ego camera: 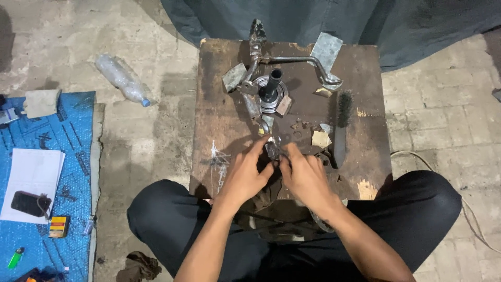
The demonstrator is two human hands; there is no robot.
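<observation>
A dark, stained wooden work board [219, 104] fills the middle of the scene, set on a pale tiled floor [438, 109]; the person sits at its near edge with knees in black trousers [162, 214] on either side; to the left lies a blue mat [78, 172] carrying white paper sheets [34, 175], a black pouch [30, 203] and a green lighter [16, 257]; a clear plastic bottle [124, 79] lies on the floor left of the board; at the far part of the board rests a bent metal lever [308, 63] beside a round metal part with a black shaft [271, 90]; a wire brush [342, 122] lies to the right; the left hand [248, 175] and right hand [302, 175] meet near the middle of the board's near half, fingers curled in and pinching 1 small metal piece [273, 149] between their tips.
</observation>
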